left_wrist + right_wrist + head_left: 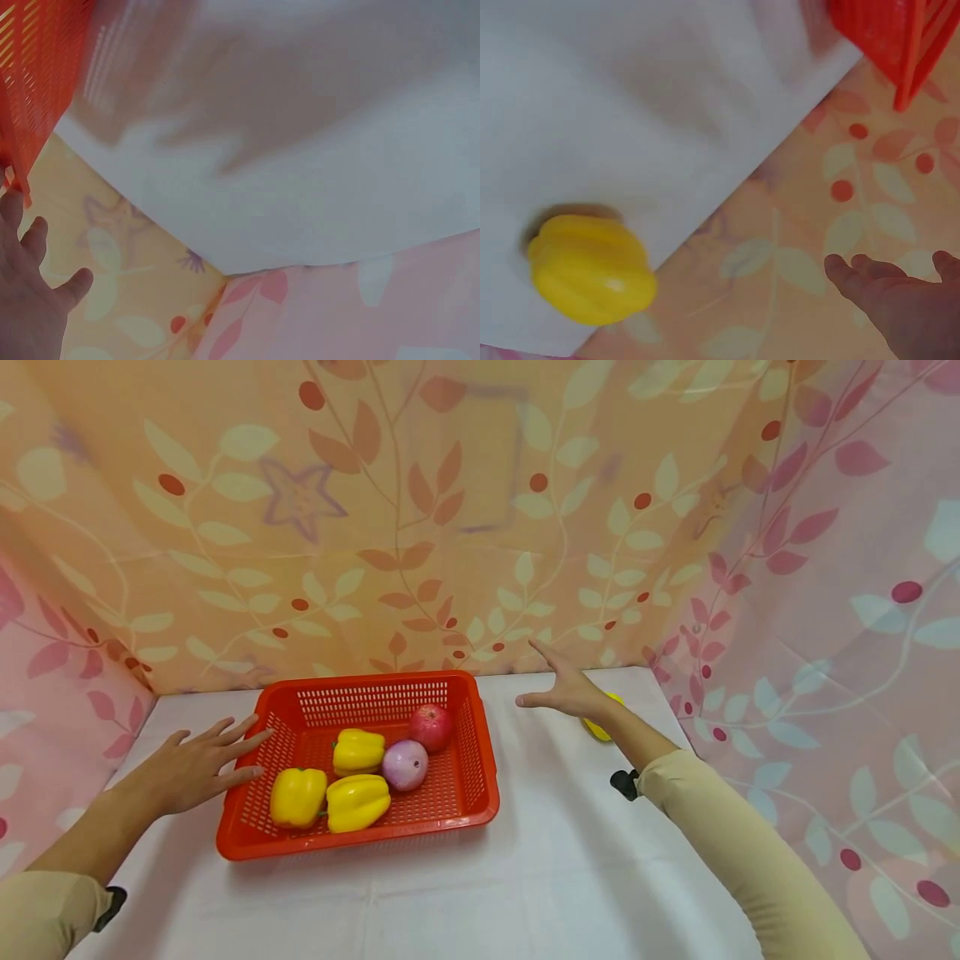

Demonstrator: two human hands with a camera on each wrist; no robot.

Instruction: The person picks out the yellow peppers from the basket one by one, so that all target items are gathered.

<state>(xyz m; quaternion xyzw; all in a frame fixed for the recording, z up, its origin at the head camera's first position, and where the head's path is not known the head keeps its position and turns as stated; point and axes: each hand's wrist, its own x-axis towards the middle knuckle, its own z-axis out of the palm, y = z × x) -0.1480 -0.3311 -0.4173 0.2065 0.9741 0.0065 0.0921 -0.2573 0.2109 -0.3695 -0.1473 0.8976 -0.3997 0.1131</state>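
A white-covered table (450, 902) meets an orange leaf-print backdrop (480, 460), with pink leaf-print cloth (817, 635) at both sides.

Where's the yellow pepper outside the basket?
The right wrist view shows the pepper whole, at lower left, on the white table. In the head view it's near the table's far right corner, partly hidden behind the right arm.

On the surface (442, 902), a basket (487, 760) is set between the left fingers (243, 747) and the right fingers (552, 657). In it, three peppers (298, 797) are placed toward the left fingers; toward the right fingers, an onion (405, 766) is placed, with a pomegranate (431, 727) behind it. A lone pepper (592, 270) is placed right of the right fingers.
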